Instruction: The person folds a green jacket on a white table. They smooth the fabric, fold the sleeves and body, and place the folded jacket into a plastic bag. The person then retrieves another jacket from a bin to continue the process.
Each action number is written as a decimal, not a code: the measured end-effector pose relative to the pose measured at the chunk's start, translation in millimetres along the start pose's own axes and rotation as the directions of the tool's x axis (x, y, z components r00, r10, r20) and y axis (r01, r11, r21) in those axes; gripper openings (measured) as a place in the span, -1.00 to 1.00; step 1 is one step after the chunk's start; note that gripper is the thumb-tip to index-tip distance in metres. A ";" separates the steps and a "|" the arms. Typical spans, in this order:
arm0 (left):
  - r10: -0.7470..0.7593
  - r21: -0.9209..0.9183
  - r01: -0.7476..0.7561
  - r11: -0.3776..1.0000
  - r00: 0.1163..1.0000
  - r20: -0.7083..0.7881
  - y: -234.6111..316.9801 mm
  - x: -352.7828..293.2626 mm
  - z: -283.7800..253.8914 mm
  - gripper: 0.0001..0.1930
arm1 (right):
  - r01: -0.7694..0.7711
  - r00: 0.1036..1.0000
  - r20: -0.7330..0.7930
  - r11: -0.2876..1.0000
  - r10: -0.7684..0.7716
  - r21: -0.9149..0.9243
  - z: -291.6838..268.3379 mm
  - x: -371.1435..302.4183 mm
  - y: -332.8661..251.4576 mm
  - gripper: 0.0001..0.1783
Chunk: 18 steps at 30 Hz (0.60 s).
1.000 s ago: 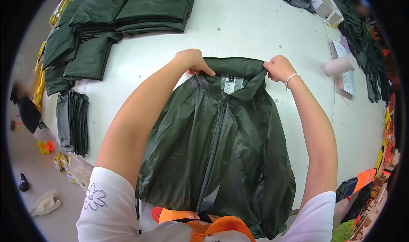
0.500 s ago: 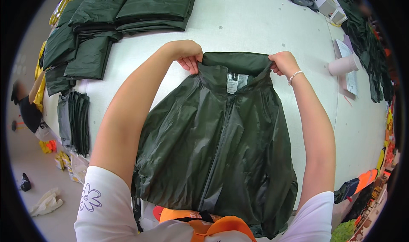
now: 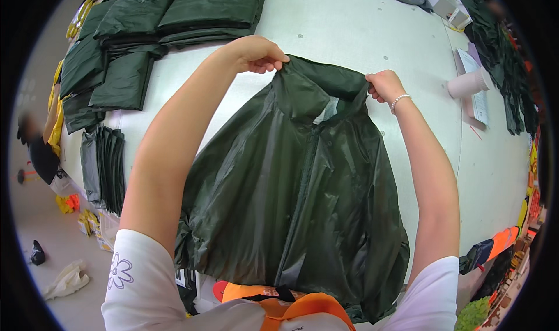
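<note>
Jacket (image 3: 291, 197) held by its collar (image 3: 338, 77)

White table (image 3: 425, 51) shows beyond and right of the jacket, which covers part of the near edge. Folded clothes (image 3: 207, 10), far left. Left hand (image 3: 256, 54) and right hand (image 3: 385, 87) pinch opposite collar ends. Cup (image 3: 466, 85) apart, right.

We are seeing a dark green jacket (image 3: 273, 197) shining like coated fabric, its smooth skin breaking into glossy creases. We are finding a similar slick sheen on the folded green bundles (image 3: 209, 10). We are looking at a smooth, pale tabletop (image 3: 326, 22), a matt white cloth sleeve (image 3: 142, 284) and paper sheets (image 3: 480, 109).
</note>
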<state>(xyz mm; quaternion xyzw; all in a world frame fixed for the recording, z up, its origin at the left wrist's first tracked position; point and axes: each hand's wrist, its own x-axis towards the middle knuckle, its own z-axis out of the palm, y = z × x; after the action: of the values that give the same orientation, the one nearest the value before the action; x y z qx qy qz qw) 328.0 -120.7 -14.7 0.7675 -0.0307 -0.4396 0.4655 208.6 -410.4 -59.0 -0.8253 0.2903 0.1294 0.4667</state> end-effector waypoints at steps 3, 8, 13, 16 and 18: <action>0.021 0.397 0.071 0.915 0.975 -0.221 -4.4 17.5 6.2 -0.84 | 0.055 0.998 -0.025 0.998 -0.055 0.005 7.2 1.9 -11.7 -0.73; -0.045 0.233 0.119 0.965 0.953 -0.301 -12.0 34.7 15.6 -0.86 | 0.055 0.992 -0.109 0.998 -0.057 -0.021 12.2 0.6 -20.6 -0.72; 0.228 -0.190 -0.329 0.925 0.881 -0.416 -70.2 5.3 54.6 -0.57 | 0.162 0.982 -0.126 0.975 -0.144 0.151 33.7 -34.0 13.9 -0.60; 0.341 0.154 -0.309 0.939 0.764 -0.548 -115.8 -39.1 87.9 -0.71 | 0.325 0.941 -0.076 0.943 -0.330 -0.074 63.2 -115.2 10.1 -0.67; 0.319 0.507 -0.056 0.860 0.835 -0.449 -117.7 -61.2 116.6 -0.50 | 0.466 0.867 -0.074 0.855 -0.493 -0.227 95.6 -138.5 34.8 -0.76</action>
<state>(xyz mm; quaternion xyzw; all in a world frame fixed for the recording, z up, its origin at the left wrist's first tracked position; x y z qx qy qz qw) 165.9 -106.4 -83.5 0.9397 -0.0885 -0.1461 0.2964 82.6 -293.7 -66.8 -0.9210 0.0902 -0.0163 0.3786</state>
